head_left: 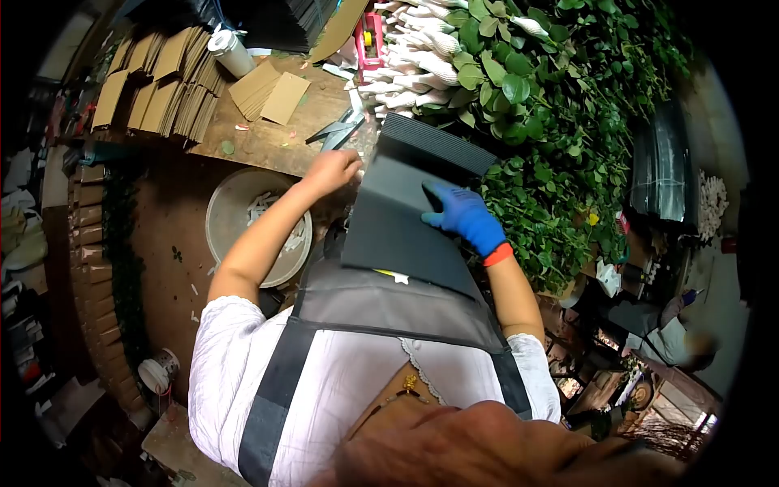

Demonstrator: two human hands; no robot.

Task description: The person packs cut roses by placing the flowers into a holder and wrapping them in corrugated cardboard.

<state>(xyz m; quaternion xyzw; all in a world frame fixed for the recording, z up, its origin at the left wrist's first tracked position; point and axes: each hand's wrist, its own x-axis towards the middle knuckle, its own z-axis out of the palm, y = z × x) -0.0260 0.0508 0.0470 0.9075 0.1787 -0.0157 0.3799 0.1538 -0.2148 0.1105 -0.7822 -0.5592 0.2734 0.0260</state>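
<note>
A dark corrugated sheet (pixel 398 207), folded near its far end, lies over the front of the grey apron (pixel 365 304). My right hand (pixel 464 217), in a blue glove with an orange cuff, rests on the sheet's right part, thumb and fingers apart. My bare left hand (pixel 331 172) is left of the sheet with its fingers curled in; whether it holds anything is too small to tell. Just beyond it, grey-handled scissors (pixel 345 126) lie on the wooden table (pixel 268 142). White-wrapped flower bundles (pixel 422 61) with green leaves are piled beyond the sheet.
Cardboard pieces (pixel 162 77) stand stacked at the back left, near loose cardboard (pixel 268 89) and a white cup (pixel 231 53). A round bin (pixel 231 215) with white scraps is below my left forearm. Leafy stems (pixel 544 211) fill the right. Another person (pixel 677 341) is at far right.
</note>
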